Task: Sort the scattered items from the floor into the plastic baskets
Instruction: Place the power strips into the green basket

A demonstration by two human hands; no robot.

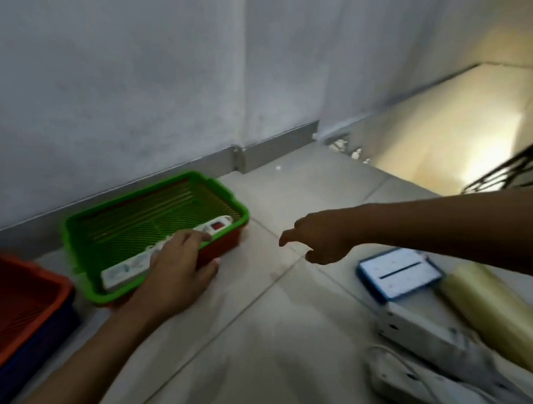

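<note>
White power strips lie blurred on the tiled floor, bottom right. Left hand fingers rest on a white strip inside the green mesh basket. Right hand hovers, fingers loosely curled, empty.

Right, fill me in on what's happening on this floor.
A person is sorting things into baskets. The left hand rests on a white power strip lying in the green basket, which is stacked on a red one. The right hand hangs empty over the tiles. A blue-edged white device, more power strips and a yellowish roll are on the floor.
</note>
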